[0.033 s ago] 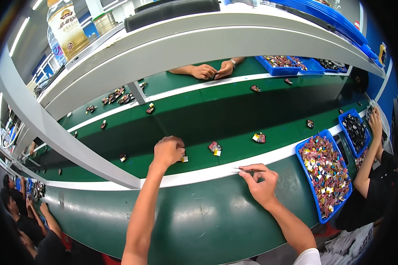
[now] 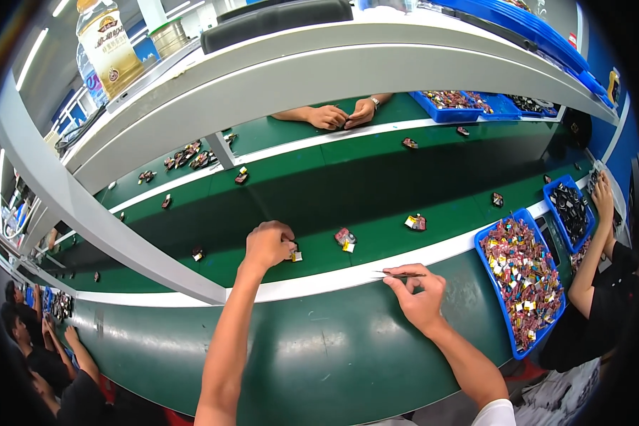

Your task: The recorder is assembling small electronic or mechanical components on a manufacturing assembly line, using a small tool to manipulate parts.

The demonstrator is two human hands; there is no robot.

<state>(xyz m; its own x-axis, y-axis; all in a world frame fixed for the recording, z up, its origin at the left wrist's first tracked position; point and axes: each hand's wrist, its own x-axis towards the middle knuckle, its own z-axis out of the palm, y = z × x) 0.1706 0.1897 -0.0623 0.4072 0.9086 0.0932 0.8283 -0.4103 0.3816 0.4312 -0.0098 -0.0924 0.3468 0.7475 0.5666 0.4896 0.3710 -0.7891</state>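
Over the green conveyor belt, my left hand (image 2: 268,246) is closed, its fingers curled down on a small electronic part with a white and yellow tab (image 2: 297,256). The fingertips partly cover that part. My right hand (image 2: 420,297) pinches thin pointed tweezers (image 2: 397,274) above the white rail at the belt's near edge, their tips pointing left. To the right of my left hand lie a reddish part with a yellow-white tab (image 2: 346,238) and another such part (image 2: 416,222), both apart from my hands.
A blue tray (image 2: 512,341) heaped with reddish parts stands at right, beside a blue tray of black pieces (image 2: 569,213). A grey shelf frame (image 2: 142,234) crosses the belt at left. Across from me, a person's hands (image 2: 344,115) handle something small. Other people work at both sides.
My left hand has shifted very slightly toward me at the small part. My right hand and the tweezers look the same.
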